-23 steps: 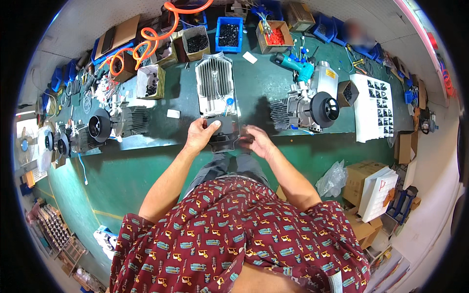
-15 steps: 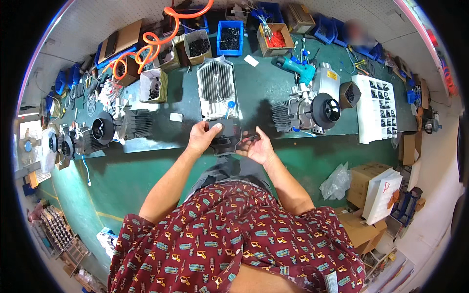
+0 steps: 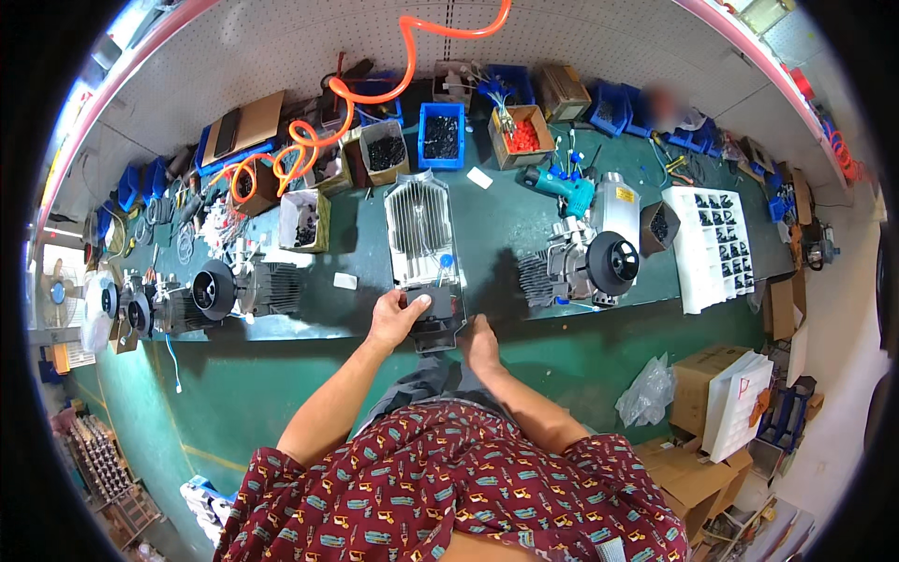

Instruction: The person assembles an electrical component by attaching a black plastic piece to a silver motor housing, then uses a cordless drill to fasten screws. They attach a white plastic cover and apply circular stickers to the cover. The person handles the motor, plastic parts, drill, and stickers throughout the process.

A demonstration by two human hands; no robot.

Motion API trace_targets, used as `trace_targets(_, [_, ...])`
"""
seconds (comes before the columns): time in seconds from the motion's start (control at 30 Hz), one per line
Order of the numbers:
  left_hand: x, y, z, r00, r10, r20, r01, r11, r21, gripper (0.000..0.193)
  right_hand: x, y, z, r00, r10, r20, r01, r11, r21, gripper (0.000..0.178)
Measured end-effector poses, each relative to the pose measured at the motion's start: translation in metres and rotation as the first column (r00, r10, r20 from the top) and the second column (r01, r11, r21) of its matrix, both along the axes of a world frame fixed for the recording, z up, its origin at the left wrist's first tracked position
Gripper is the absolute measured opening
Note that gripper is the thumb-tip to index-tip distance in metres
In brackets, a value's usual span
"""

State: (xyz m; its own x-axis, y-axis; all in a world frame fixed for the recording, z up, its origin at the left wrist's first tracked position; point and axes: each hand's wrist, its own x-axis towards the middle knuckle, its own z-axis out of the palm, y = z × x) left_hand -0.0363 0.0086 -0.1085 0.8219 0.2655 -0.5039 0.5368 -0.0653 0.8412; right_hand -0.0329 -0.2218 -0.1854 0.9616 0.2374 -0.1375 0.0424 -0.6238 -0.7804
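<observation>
A silver finned metal housing (image 3: 419, 220) lies on the green workbench in front of me, its near end at the bench edge. At that end sits a dark, boxy part (image 3: 434, 328) with a flat dark face. My left hand (image 3: 396, 318) grips its left side, thumb pressed on top. At the right edge of the dark part is my right hand (image 3: 481, 347), fingers bent together and partly hidden. What they hold cannot be made out. A small blue round piece (image 3: 446, 261) stands on the housing just beyond the dark part.
Motor units with black fan wheels stand left (image 3: 213, 289) and right (image 3: 612, 262). A teal power tool (image 3: 567, 190) lies beyond the right one. Far back are a blue bin (image 3: 441, 137) and a box of red pieces (image 3: 522, 137). A white tray (image 3: 693, 248) holds black parts. An orange coiled hose (image 3: 409, 56) hangs overhead.
My right hand has drawn in against the dark part's right edge, its fingers closing from a looser spread around a thin dark edge. My left hand keeps its hold. The whole view has tilted upward.
</observation>
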Motion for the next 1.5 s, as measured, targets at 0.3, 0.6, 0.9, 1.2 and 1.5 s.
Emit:
trace_targets(0.3, [0.01,-0.006,0.026,0.998,-0.05,-0.028,0.055,0.981,0.188,0.049,0.018,-0.025,-0.009,0.749,0.005,-0.663,0.248,0.925,0.288,0.027])
trace_targets(0.6, [0.001,-0.002,0.025,1.0,0.011,-0.011,-0.009,0.978,0.208,0.064,0.01,-0.042,-0.001,0.363,0.238,-0.901,0.714,0.551,0.433,0.016])
trace_targets(0.9, [0.006,-0.002,0.01,0.999,-0.046,-0.006,0.047,0.981,0.186,0.057,0.034,-0.007,0.001,0.75,0.078,-0.657,-0.183,0.979,-0.092,0.007])
trace_targets(1.2, [0.005,0.0,0.025,0.997,0.062,-0.042,-0.061,0.998,0.013,0.041,0.007,-0.027,-0.002,0.335,0.218,-0.917,0.666,0.634,0.394,0.049])
trace_targets(1.5, [0.109,-0.024,0.101,0.892,-0.322,0.319,0.073,0.796,0.601,0.026,-0.011,-0.195,-0.046,0.357,-0.296,-0.886,0.75,0.656,0.083,0.013])
